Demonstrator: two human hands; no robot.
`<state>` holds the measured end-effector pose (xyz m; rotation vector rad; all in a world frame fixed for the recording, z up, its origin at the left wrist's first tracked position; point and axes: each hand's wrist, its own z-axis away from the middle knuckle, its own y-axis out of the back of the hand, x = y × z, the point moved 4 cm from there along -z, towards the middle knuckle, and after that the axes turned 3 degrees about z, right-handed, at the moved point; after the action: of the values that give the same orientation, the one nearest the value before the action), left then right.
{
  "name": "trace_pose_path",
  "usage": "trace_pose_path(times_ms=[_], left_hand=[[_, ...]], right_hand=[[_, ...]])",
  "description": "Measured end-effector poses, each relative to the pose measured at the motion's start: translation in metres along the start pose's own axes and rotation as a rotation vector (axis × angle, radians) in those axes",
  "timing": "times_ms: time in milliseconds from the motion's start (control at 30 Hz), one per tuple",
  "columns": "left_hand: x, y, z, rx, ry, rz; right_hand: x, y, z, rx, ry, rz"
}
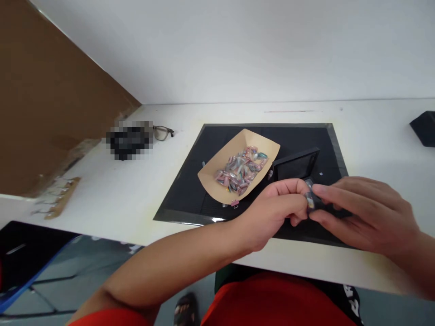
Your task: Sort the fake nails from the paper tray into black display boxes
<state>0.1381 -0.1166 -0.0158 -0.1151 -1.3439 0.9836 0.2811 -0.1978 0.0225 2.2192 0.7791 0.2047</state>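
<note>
My left hand (285, 201) is closed with its fingers curled, pinching one side of a small clear plastic packet (310, 200). From the other side my right hand (370, 213) grips the same packet between thumb and fingers. Something small and pale yellow shows inside it; its kind is too small to make out. Just beyond the hands, a black frame-like box or lid (295, 164) stands tilted, its lower part hidden by them. To the left, a tan paper tray (212, 174) holds many small shiny packets (239, 172), pinkish with some green.
A black mat (190, 181) lies under the tray on the white table (136, 190). A pink binder clip (234, 203) touches the tray's near edge. Eyeglasses (162, 132), a pixelated black object (129, 141) and a hooked wooden strip (63, 199) lie left; a black object (424, 128) stands right.
</note>
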Motion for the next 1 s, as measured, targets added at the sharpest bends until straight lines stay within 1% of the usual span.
trace_pose_path(times_ms=[100, 267, 367, 533, 700, 800, 900, 1000], left_hand=[[-0.001, 0.002, -0.003, 0.011, -0.012, -0.010], [-0.003, 0.006, -0.007, 0.006, -0.047, -0.034], [-0.003, 0.007, -0.008, -0.004, -0.057, -0.032], [0.001, 0.002, -0.007, -0.103, -0.072, -0.011], [0.006, -0.003, -0.002, -0.178, -0.050, -0.007], [0.008, -0.005, 0.000, -0.231, -0.051, -0.014], [0.008, -0.005, 0.001, -0.227, -0.050, -0.013], [0.009, -0.006, 0.002, -0.218, -0.073, -0.009]], right_hand=[[0.003, -0.008, 0.003, 0.042, -0.085, -0.062], [0.004, -0.011, 0.007, 0.052, -0.123, -0.126], [0.008, -0.013, 0.007, 0.049, -0.195, -0.257], [0.013, -0.014, 0.005, 0.031, -0.281, -0.461], [0.021, -0.010, 0.006, -0.029, -0.473, -0.765], [0.021, -0.011, 0.008, -0.075, -0.520, -0.886], [0.019, -0.011, 0.009, -0.081, -0.513, -0.915], [0.018, -0.008, 0.007, -0.054, -0.500, -0.826]])
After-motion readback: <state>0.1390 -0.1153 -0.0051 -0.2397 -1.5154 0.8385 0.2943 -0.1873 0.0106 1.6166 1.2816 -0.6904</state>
